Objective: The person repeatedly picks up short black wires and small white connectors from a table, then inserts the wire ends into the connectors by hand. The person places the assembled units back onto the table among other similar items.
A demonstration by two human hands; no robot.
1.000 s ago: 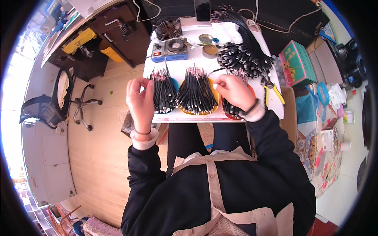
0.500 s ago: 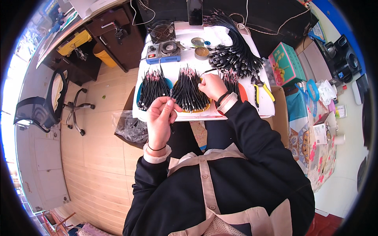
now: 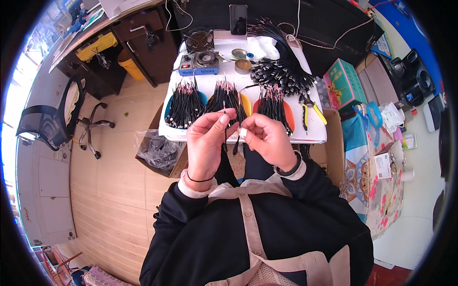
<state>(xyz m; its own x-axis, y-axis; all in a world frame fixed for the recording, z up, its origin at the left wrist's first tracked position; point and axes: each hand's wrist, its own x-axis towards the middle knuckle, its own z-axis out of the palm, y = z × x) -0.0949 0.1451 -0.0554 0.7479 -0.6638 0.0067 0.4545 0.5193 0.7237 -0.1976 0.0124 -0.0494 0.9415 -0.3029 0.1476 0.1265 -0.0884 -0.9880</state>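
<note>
Both hands meet in front of the white table's (image 3: pixel 300 136) near edge. A short black cable (image 3: pixel 225 137) with a pinkish wire end upward is pinched between the thumb and fingers of my left hand (image 3: pixel 202 143). Close beside it, my right hand (image 3: pixel 274 143) grips another short black cable (image 3: pixel 236 146), whose dark plug end hangs down. A small white patch shows at its fingertips; what it is I cannot make out. Just beyond stand blue (image 3: pixel 167 110), yellow (image 3: pixel 246 103) and orange (image 3: pixel 289 114) trays, holding bundles of similar black cables with reddish tips.
A blue heater unit (image 3: pixel 199 70), a round tin (image 3: pixel 243 66) and a phone (image 3: pixel 238 20) sit farther back. A large cable bundle (image 3: pixel 281 71) lies at back right, near yellow-handled pliers (image 3: pixel 313 113). A green box (image 3: pixel 344 82) stands right; a swivel chair (image 3: pixel 52 114) is left.
My right hand has come back from the middle cable bundle toward my left hand, now with a cable in it. My left hand has shifted slightly right, still pinching its cable.
</note>
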